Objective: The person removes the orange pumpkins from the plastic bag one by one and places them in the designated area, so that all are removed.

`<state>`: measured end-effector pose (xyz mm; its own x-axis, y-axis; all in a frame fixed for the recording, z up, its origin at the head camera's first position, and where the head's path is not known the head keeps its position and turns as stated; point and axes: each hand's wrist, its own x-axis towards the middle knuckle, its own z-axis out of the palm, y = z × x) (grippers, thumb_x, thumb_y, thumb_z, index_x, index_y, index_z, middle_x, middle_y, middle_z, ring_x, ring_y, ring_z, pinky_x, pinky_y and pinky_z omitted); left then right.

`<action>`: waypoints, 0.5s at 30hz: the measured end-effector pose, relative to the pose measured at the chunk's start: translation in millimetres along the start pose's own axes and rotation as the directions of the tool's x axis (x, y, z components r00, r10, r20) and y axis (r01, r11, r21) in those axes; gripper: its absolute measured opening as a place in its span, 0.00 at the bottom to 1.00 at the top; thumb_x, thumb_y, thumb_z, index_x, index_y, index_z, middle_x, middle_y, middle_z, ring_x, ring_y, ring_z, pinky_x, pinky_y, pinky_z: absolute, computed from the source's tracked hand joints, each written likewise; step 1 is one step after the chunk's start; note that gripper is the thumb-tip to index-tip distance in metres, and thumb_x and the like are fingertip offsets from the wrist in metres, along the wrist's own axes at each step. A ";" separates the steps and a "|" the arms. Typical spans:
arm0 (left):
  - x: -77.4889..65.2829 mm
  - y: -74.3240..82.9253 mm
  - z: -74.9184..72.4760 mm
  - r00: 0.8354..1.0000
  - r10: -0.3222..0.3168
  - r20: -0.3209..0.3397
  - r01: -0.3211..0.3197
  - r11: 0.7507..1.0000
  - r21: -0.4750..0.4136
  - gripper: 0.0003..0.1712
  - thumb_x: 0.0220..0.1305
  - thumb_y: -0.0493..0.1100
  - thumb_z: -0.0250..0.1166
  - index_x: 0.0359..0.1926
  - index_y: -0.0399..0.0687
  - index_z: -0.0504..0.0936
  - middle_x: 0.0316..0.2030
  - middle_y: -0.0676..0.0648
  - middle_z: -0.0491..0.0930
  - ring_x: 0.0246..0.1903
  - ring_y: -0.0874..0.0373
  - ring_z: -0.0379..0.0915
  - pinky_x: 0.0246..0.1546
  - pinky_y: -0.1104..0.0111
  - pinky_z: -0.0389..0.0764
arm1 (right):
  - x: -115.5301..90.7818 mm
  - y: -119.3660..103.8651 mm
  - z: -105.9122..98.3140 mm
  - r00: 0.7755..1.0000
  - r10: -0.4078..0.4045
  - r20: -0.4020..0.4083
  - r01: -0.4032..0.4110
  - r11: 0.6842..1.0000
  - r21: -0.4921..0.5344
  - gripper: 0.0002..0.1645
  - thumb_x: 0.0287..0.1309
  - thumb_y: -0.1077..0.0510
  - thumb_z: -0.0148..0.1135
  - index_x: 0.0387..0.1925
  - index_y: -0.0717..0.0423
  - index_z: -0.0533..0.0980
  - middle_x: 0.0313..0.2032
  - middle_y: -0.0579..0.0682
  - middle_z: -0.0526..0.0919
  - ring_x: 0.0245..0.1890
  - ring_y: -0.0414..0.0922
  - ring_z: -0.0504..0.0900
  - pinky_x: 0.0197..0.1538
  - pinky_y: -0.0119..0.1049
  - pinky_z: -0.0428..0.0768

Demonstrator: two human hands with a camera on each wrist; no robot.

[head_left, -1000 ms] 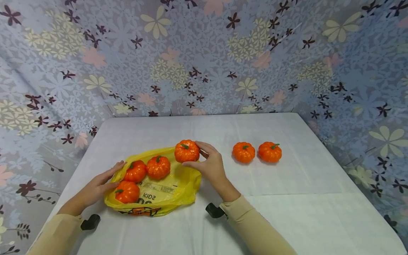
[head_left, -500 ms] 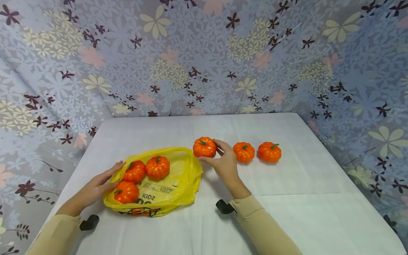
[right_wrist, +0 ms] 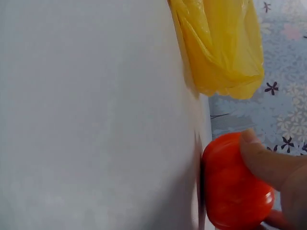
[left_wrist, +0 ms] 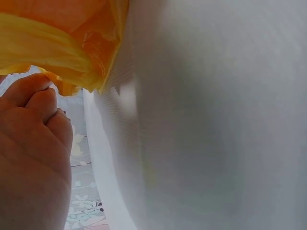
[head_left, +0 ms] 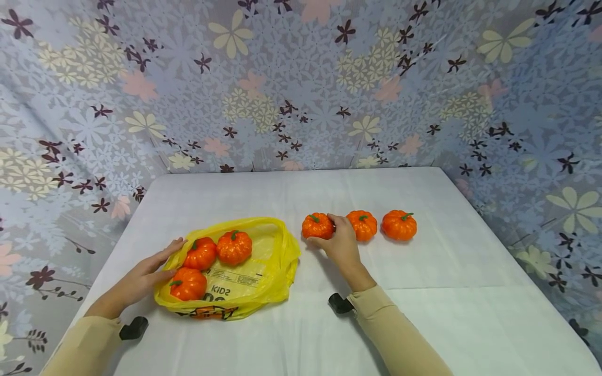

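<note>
My right hand (head_left: 342,245) grips a small orange toy pumpkin (head_left: 316,226) with a green stem, thumb on one side and fingers on the other. In the right wrist view this pumpkin (right_wrist: 235,184) is at the tabletop or just above it. A yellow plastic bag (head_left: 282,261) lies open on the left part of the table. Inside its mouth sit three pumpkins: one at the back (head_left: 234,247), another at the left (head_left: 201,254) and one in front (head_left: 188,284). My left hand (head_left: 141,279) holds the bag's left rim; the left wrist view shows curled fingers (left_wrist: 42,103) against the plastic (left_wrist: 43,45).
Right of my right hand stand two more pumpkins, the nearer one (head_left: 362,225) partly behind my fingers and the other (head_left: 399,225) farther right. A white cloth covers the table (head_left: 447,324). Behind it hangs a flower-patterned curtain (head_left: 301,83).
My right hand has carried the pumpkin rightward from above the bag and lowered it toward the table, left of the two standing pumpkins. The left hand and bag have stayed put.
</note>
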<state>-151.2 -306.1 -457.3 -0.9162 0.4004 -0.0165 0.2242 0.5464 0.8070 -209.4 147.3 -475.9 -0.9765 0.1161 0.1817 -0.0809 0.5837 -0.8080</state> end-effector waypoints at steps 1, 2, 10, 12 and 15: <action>-0.1 0.4 0.1 1.000 0.000 -0.001 0.000 1.000 0.002 0.37 0.70 0.39 0.57 0.77 0.43 0.59 0.77 0.35 0.47 0.75 0.31 0.35 0.64 0.26 0.40 | 0.4 1.1 0.1 1.000 0.010 0.014 -0.010 1.000 -0.028 0.50 0.43 0.53 0.84 0.65 0.68 0.70 0.61 0.65 0.73 0.62 0.59 0.72 0.66 0.54 0.71; -0.1 0.7 0.2 1.000 -0.002 -0.001 0.002 1.000 0.004 0.37 0.70 0.39 0.57 0.77 0.43 0.58 0.77 0.35 0.47 0.74 0.31 0.36 0.64 0.26 0.40 | 0.7 1.3 0.0 0.999 0.017 0.028 -0.016 0.999 -0.050 0.50 0.44 0.52 0.84 0.66 0.68 0.70 0.61 0.65 0.73 0.62 0.60 0.72 0.66 0.55 0.71; 0.3 2.0 0.2 0.999 -0.032 0.004 0.032 0.999 0.015 0.38 0.70 0.39 0.57 0.78 0.44 0.57 0.77 0.34 0.46 0.74 0.29 0.36 0.63 0.25 0.40 | 0.2 -3.3 -2.7 0.994 0.036 0.099 -0.017 0.982 -0.187 0.52 0.52 0.49 0.79 0.70 0.68 0.63 0.64 0.66 0.70 0.62 0.60 0.73 0.66 0.55 0.71; 0.1 2.1 0.0 1.000 -0.029 0.003 0.029 1.000 0.012 0.37 0.70 0.39 0.57 0.78 0.44 0.57 0.77 0.34 0.46 0.74 0.29 0.36 0.63 0.25 0.40 | -0.6 -5.1 -3.7 0.994 0.030 0.101 -0.008 0.977 -0.214 0.52 0.53 0.49 0.78 0.70 0.67 0.62 0.63 0.67 0.70 0.62 0.61 0.73 0.66 0.56 0.71; -0.4 1.8 -0.4 1.000 -0.023 0.001 0.023 1.000 0.009 0.37 0.71 0.39 0.57 0.77 0.43 0.58 0.77 0.35 0.47 0.74 0.29 0.36 0.64 0.26 0.40 | -1.3 -7.8 -5.2 0.994 0.023 0.106 0.005 0.967 -0.255 0.53 0.54 0.48 0.77 0.71 0.66 0.61 0.64 0.67 0.70 0.62 0.62 0.73 0.65 0.56 0.71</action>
<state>-150.6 -305.6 -455.5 -0.9206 0.3888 -0.0353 0.2067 0.5622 0.8008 -206.5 146.8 -466.9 -0.9938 0.0434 0.1028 -0.0323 0.7698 -0.6374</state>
